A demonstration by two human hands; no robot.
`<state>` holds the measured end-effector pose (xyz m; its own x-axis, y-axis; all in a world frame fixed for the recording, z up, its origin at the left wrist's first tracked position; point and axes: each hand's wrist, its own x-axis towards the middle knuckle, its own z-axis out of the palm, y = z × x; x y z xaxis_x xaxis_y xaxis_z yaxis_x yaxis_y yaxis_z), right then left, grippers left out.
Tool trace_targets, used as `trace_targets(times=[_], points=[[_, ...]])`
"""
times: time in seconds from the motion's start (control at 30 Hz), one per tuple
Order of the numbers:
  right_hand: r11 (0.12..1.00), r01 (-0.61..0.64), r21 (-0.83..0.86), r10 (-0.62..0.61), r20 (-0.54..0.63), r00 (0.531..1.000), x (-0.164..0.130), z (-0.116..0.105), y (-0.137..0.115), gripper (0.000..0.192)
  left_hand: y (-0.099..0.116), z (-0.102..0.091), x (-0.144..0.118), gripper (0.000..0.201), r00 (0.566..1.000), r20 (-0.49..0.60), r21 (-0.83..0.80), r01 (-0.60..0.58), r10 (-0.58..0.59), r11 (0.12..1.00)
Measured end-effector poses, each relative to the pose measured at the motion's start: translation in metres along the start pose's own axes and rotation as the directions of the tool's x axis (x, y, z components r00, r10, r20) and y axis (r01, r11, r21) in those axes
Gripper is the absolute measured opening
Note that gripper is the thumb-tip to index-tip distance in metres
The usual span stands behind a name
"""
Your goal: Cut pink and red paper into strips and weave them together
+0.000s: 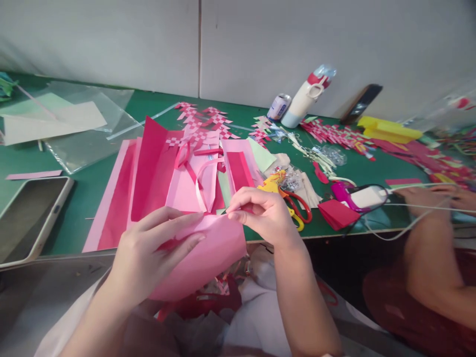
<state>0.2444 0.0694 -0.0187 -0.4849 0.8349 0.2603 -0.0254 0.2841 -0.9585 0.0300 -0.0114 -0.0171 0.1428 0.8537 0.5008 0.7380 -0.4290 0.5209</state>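
Observation:
A curved pink paper sheet [208, 253] hangs over the table's front edge, above my lap. My left hand [148, 248] grips it from the left, thumb in front and fingers along its upper edge. My right hand [262, 213] pinches thumb and forefinger together at the sheet's upper right edge. A tiny dark tip shows beside that pinch; what it belongs to is hidden. Just behind lie folded pink and red sheets [148, 173] and curled paper strips [197, 178]. Yellow-and-red-handled scissors [297, 203] rest right of my right hand.
A phone [31, 218] lies at the left, near clear plastic bags [89, 144]. Woven paper chains [201, 121], a can [278, 106] and a white bottle [305, 101] stand or lie behind. White cables [397, 223] cross at right, near another person's arm [427, 248].

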Motion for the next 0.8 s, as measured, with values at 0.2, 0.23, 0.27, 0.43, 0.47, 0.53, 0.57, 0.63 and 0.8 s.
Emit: trace_targets(times=[0.2,0.23,0.27,0.43,0.47,0.53,0.57,0.63,0.8], points=[[1.0,0.026,-0.013,-0.026,-0.017,1.0,0.0,0.003,0.003,0.008,-0.001,-0.001,-0.001,0.022,0.999,-0.031,-0.006,0.044,-0.045,0.999],[1.0,0.025,-0.014,-0.025,-0.019,0.999,0.0,0.003,0.004,0.009,-0.001,-0.001,-0.002,0.022,0.998,-0.039,-0.013,0.046,-0.046,0.999],[1.0,0.024,-0.013,-0.025,-0.019,1.0,0.001,0.003,0.005,0.009,-0.001,-0.001,-0.002,0.021,0.998,-0.042,-0.02,0.048,-0.048,0.999],[0.992,0.045,-0.122,-0.041,0.038,0.998,-0.001,0.001,-0.002,0.006,-0.003,-0.001,-0.002,0.017,0.999,-0.019,-0.038,0.041,-0.041,0.998],[0.979,0.066,-0.195,-0.057,0.047,0.997,-0.001,0.002,-0.006,0.005,-0.003,-0.001,-0.002,0.017,0.999,-0.004,-0.037,0.036,-0.036,0.999],[0.929,0.116,-0.351,-0.096,0.072,0.993,-0.002,0.003,-0.014,0.005,-0.002,0.0,-0.002,0.018,0.999,0.028,-0.041,0.022,-0.021,0.999],[0.901,0.141,-0.409,-0.111,0.096,0.989,-0.003,0.005,-0.017,0.007,-0.002,0.001,-0.002,0.018,0.999,0.039,-0.046,0.012,-0.011,0.999],[0.865,0.181,-0.469,-0.119,0.16,0.98,-0.003,0.007,-0.022,0.008,-0.001,0.003,-0.001,0.018,0.999,0.052,-0.057,-0.007,0.01,0.998],[0.858,0.215,-0.465,-0.118,0.229,0.966,-0.003,0.01,-0.02,0.009,0.0,0.004,0.0,0.019,0.998,0.056,-0.075,-0.031,0.035,0.997]])
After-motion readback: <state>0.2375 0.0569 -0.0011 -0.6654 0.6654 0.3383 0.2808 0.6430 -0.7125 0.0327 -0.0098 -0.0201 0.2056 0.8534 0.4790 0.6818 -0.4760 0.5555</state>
